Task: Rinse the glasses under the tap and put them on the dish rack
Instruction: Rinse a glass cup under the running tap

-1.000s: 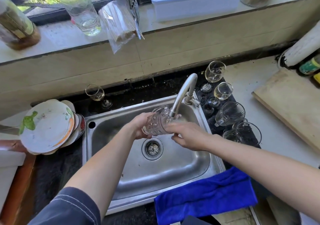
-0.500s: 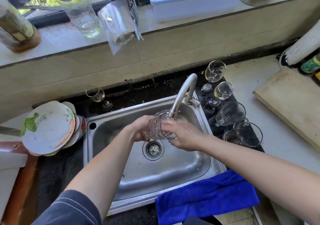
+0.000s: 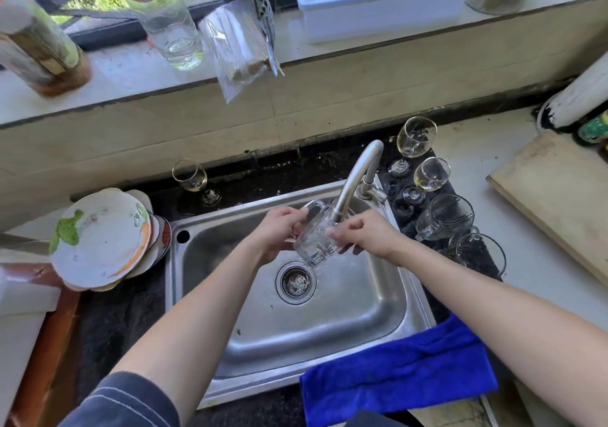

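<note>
While water runs from the spout, the sink (image 3: 296,334) lies under all the work. A dropped piece would land on steel, hard enough to chip, I judge.

Dish rack (image 3: 399,211), the dark mat right of the basin, is crowded with stemware and mugs, some leaning. Setting another down could knock a neighbour.

Tap (image 3: 353,180) arches over the basin, its tip at or just inside the mouth of the held glass. A careless lift or twist could clink rim on metal.

Left hand (image 3: 276,232) has fingers curled round the wall near the rim. Right hand (image 3: 365,234) has fingers curled, pinching the opposite side.

Ribbed glass (image 3: 314,244) is tilted, mouth toward the spout, over the basin just above the drain. Its wet, slick wall makes a slip the likeliest fault.

Stem glass (image 3: 190,175) stands alone behind the sink's left corner, well apart and easy to overlook.
</note>
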The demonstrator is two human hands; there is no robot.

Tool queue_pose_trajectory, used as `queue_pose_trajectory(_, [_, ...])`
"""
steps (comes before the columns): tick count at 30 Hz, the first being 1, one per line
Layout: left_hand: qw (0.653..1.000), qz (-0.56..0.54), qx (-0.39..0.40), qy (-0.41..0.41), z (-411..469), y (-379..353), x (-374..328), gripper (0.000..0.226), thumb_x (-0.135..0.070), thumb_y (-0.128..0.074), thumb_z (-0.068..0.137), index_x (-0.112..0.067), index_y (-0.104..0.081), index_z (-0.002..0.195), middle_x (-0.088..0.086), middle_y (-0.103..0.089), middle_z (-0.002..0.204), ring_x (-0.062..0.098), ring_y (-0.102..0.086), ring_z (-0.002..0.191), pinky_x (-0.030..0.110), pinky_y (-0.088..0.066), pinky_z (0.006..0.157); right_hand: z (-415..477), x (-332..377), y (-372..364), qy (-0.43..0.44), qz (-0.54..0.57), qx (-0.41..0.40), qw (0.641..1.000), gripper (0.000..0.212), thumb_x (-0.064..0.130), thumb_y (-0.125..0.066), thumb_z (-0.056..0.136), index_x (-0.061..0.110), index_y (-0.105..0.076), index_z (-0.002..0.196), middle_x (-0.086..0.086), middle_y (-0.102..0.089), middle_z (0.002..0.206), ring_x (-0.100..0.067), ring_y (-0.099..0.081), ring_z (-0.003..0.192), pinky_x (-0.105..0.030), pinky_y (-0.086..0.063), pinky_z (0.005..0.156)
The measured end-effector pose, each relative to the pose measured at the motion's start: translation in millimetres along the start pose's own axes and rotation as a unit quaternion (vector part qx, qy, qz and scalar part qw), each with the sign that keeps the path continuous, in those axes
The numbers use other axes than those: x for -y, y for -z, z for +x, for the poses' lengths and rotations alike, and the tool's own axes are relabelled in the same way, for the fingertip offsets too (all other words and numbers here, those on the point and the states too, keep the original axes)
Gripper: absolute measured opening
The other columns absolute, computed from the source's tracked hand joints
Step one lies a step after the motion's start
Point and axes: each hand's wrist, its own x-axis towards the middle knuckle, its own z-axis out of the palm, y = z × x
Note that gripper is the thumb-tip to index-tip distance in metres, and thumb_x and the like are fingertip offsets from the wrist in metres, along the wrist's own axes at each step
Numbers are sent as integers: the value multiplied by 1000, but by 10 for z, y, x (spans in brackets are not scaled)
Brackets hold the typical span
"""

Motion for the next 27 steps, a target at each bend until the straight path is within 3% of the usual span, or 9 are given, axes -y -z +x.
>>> queue_pose_trajectory(3, [999, 7, 18, -31, -42, -30, -4, 22, -24, -50, 99, -12, -50, 80, 3, -50, 64, 16, -51, 57, 34, -51, 58, 72, -108, -37, -53, 82, -116, 988, 40, 36, -67, 87, 13, -48, 60, -3, -53, 65, -19, -55, 63, -31, -47, 54])
queue_pose_trajectory(6, [995, 59, 67, -39, -131, -105, 20, 17, -12, -49, 99, -8, -50, 83, 7, -55, 61, 16, -57, 53, 38, -57, 61, 154, -185, -188, -57, 4, -203, 978, 36, 50, -58, 88, 15, -53, 80, -2, -58, 82, -25, -60, 78, -42, -54, 70])
queue_pose_trajectory(9, [997, 60, 44, -37, -146, -130, 58, 15, -11, -49, 99, -7, -52, 86, 6, -51, 62, 15, -53, 51, 37, -59, 56, 75, -255, -339, -12, -146, -179, 973, 55, 66, -62, 77, 25, -47, 111, 7, -51, 105, -13, -53, 91, -36, -47, 79])
queue_pose_trajectory(14, [999, 29, 25, -24, -168, -42, 123, 15, -10, -48, 99, -7, -54, 86, 5, -46, 60, 15, -49, 49, 29, -55, 48, 106, -230, -214, 9, -147, -183, 972, 29, 49, -50, 93, 25, -50, 76, 8, -56, 71, -23, -60, 72, -32, -36, 56])
queue_pose_trajectory(16, [999, -13, 17, -31, -159, -81, 108, 16, -8, -48, 99, -6, -53, 84, 7, -46, 61, 19, -48, 51, 29, -54, 47, 129, -141, -238, 21, -198, -215, 956, 27, 51, -47, 93, 25, -50, 88, 10, -53, 82, -23, -56, 82, -33, -36, 62])
queue_pose_trajectory(19, [999, -25, 1, -45, -134, -35, 64, 15, -9, -48, 99, -6, -53, 86, 6, -47, 59, 17, -49, 46, 30, -51, 48, 58, -120, -295, 59, -308, -162, 936, 76, 79, -52, 73, 23, -41, 124, 5, -47, 111, -15, -50, 93, -36, -46, 78])
queue_pose_trajectory(22, [998, -20, 13, -50, -158, -34, 65, 17, -8, -47, 99, -6, -52, 83, 5, -47, 58, 15, -51, 42, 30, -52, 49, 95, -79, -248, 46, -247, -198, 948, 30, 65, -54, 83, 37, -45, 89, 13, -48, 86, -14, -49, 77, -29, -38, 61])
queue_pose_trajectory(24, [998, -32, 11, -48, -173, -95, 64, 18, -6, -47, 99, -6, -52, 82, 6, -47, 58, 17, -51, 43, 29, -52, 47, 169, 10, -215, 4, -182, -256, 949, 25, 45, -41, 91, 32, -37, 70, 14, -43, 69, -22, -47, 74, -30, -27, 55])
queue_pose_trajectory(27, [997, -67, -16, -34, -127, -65, 74, 17, -6, -48, 98, -5, -54, 82, 3, -45, 54, 16, -46, 43, 26, -47, 44, 74, -17, -286, 77, -267, -213, 937, 29, 59, -44, 89, 33, -46, 101, 11, -49, 93, -16, -50, 82, -29, -39, 66])
